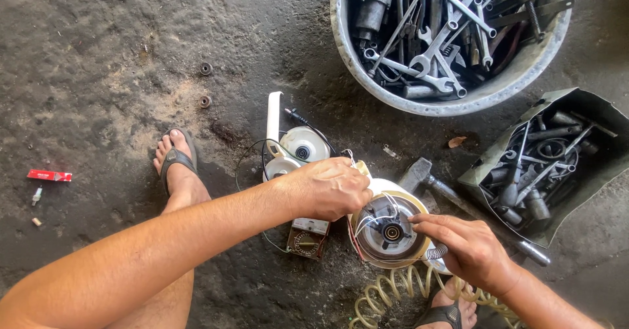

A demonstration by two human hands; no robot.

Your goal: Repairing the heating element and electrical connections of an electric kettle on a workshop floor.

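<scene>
Centrally, round white motor (386,231), wires exposed

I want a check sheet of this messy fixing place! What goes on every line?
Surface: rough, dark, stained concrete floor.
Job's things: round fan motor with thin white wires; white fan housing parts behind it; small meter beside it.
Clutter: metal basin full of spanners; open box of sockets and bits; hammer; two small rings; red packet.
Hands: left hand grips the motor's top edge; right hand fingers touch its face.
Cables: black lead by the housing; coiled yellowish hose.
Surroundings: sandalled foot.
</scene>
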